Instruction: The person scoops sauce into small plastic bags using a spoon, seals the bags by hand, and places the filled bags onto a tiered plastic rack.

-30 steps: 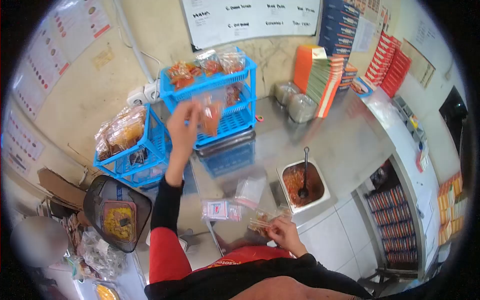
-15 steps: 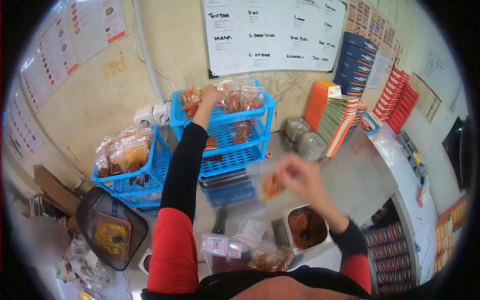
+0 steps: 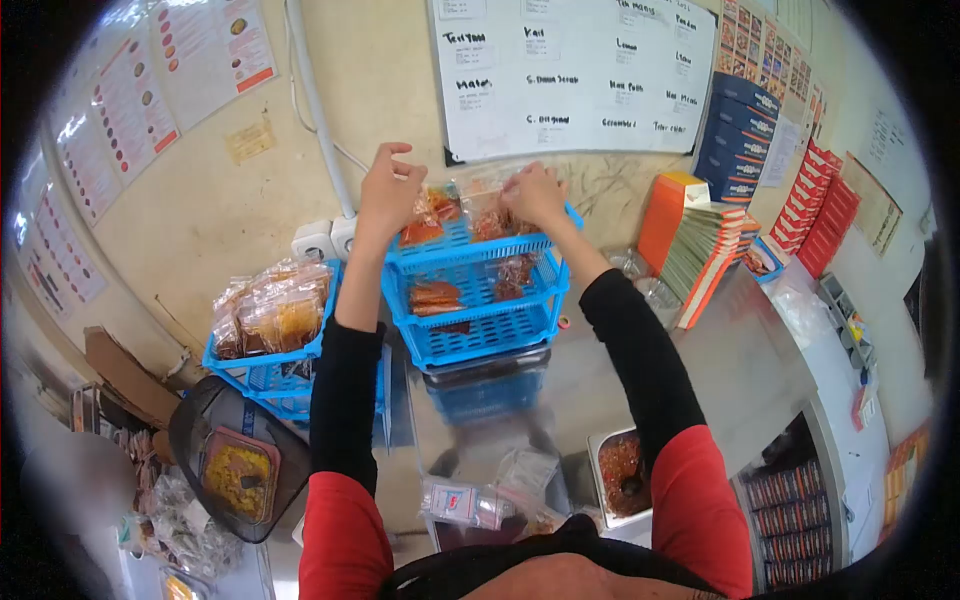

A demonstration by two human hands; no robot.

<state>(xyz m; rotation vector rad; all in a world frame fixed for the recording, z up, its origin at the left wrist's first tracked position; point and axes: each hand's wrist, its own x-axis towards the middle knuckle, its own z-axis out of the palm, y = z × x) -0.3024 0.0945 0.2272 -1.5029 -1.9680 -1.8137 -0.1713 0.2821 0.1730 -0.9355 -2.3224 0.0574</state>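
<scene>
My left hand (image 3: 393, 192) is raised over the left end of the blue tiered rack (image 3: 470, 258), fingers apart and holding nothing. Beside it a clear plastic bag of orange-red sauce (image 3: 428, 225) lies in the top tier. My right hand (image 3: 537, 197) is over the right part of that tier, its fingers bent and closed on a clear bag of red sauce (image 3: 491, 222); the fingertips are partly hidden. More sauce bags (image 3: 434, 297) lie in the tier below.
A second blue rack (image 3: 265, 352) with filled bags stands left. On the steel counter (image 3: 700, 350) are a metal pan (image 3: 600, 445) of red sauce, partly behind my right arm, and small plastic packs (image 3: 465, 503). A yellow-filled container (image 3: 240, 475) sits lower left; orange boxes (image 3: 672, 225) stand right.
My right hand has carried a bag of sauce from above the counter up to the top tier. My left hand has come off the bags there and opened. The view has shifted slightly.
</scene>
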